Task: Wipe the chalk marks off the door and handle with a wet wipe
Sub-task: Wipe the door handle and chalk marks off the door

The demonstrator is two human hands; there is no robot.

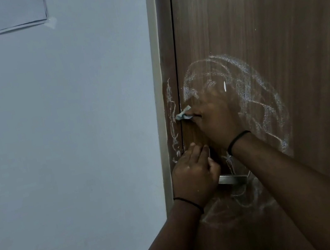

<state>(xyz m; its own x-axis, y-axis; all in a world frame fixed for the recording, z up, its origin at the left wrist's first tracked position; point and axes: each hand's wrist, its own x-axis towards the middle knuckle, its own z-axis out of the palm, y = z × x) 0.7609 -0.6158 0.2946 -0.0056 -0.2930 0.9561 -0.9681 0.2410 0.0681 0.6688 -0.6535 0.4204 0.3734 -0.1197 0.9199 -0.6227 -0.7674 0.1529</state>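
A brown wooden door [273,19] carries white chalk marks [246,80] in broad arcs above and around its metal handle [232,179]. More chalk scribbles run down the door frame [171,110]. My right hand [215,116] grips a crumpled wet wipe [184,115] and presses it on the door near its left edge, above the handle. My left hand [194,174] is on the handle's left end, fingers curled over it and hiding that part. Both wrists wear a black band.
A pale wall [64,141] fills the left side, with a sheet of paper [10,15] stuck on it at the top. The door frame stands between wall and door.
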